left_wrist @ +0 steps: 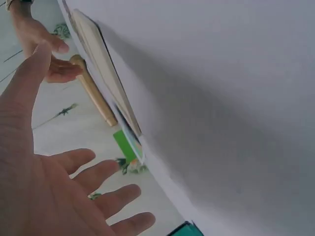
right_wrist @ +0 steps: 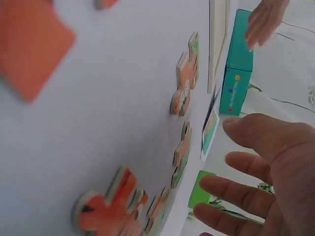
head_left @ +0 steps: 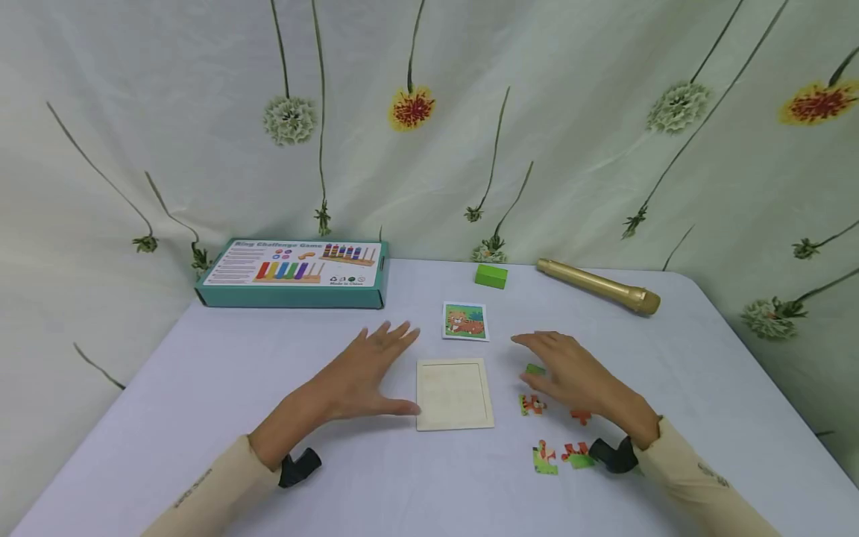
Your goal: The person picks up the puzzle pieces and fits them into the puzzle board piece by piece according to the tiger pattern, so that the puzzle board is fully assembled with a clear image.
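Observation:
A square wooden puzzle tray (head_left: 454,395) with a thin raised border lies bare on the table between the hands. My left hand (head_left: 365,377) is spread wide at its left side, the thumb tip overlapping the tray's edge in the head view and no object in the palm (left_wrist: 59,196). Over the loose puzzle pieces at the right, my right hand (head_left: 570,373) hovers with fingers extended, holding nothing. These pieces, orange and green with parts of a tiger, include one piece (head_left: 532,404) under the thumb and two (head_left: 545,459) (head_left: 579,456) nearer me. The hand partly hides others.
A small picture card (head_left: 466,322) showing an orange animal lies beyond the tray. Behind it are a green block (head_left: 491,277) and a gold microphone-shaped object (head_left: 597,286). A teal ring game box (head_left: 291,297) sits at the back left, before a flowered cloth backdrop (head_left: 577,149).

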`<action>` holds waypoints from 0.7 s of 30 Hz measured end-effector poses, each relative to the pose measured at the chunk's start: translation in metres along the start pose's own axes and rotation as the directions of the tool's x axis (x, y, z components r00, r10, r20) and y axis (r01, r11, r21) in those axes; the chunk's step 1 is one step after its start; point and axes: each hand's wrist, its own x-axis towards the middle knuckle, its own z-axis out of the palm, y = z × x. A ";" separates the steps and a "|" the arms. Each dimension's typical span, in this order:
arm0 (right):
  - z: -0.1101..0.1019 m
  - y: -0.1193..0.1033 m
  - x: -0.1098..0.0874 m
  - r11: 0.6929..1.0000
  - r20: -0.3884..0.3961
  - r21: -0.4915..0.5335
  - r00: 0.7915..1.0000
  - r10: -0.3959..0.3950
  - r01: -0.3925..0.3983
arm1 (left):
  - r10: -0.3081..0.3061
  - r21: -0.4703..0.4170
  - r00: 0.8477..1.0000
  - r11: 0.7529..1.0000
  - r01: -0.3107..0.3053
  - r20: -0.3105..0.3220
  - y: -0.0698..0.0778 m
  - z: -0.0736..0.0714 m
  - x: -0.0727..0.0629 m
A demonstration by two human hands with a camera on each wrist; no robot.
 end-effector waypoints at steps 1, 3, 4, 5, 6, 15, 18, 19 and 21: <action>0.001 0.002 0.000 1.000 0.014 0.008 1.000 0.021 -0.021 | -0.007 -0.023 0.999 1.000 0.008 0.041 0.001 0.003 0.000; 0.003 0.006 0.000 0.998 0.039 0.010 0.998 0.059 -0.059 | -0.016 -0.049 0.993 0.999 0.021 0.113 0.004 0.009 0.001; 0.004 0.008 0.000 0.997 0.050 0.010 0.996 0.074 -0.075 | -0.016 -0.053 0.989 0.998 0.024 0.146 0.006 0.012 0.002; 0.004 0.009 0.000 0.996 0.060 0.009 0.994 0.087 -0.088 | -0.020 -0.056 0.984 0.998 0.030 0.175 0.008 0.015 0.002; 0.005 0.011 0.000 0.995 0.071 0.007 0.993 0.098 -0.099 | -0.024 -0.057 0.979 0.998 0.036 0.200 0.009 0.016 0.003; 0.010 0.018 0.001 0.986 0.126 0.059 0.981 0.149 -0.158 | -0.073 -0.009 0.965 0.997 0.078 0.251 0.017 0.023 0.008; 0.009 0.018 0.002 0.977 0.147 0.117 0.976 0.161 -0.179 | -0.087 -0.006 0.964 0.996 0.091 0.251 0.015 0.023 0.009; 0.008 0.017 0.003 0.972 0.155 0.145 0.974 0.165 -0.188 | -0.094 -0.010 0.963 0.995 0.099 0.253 0.015 0.023 0.009; 0.007 0.017 0.004 0.960 0.173 0.191 0.970 0.171 -0.203 | -0.102 -0.016 0.960 0.994 0.110 0.259 0.013 0.022 0.009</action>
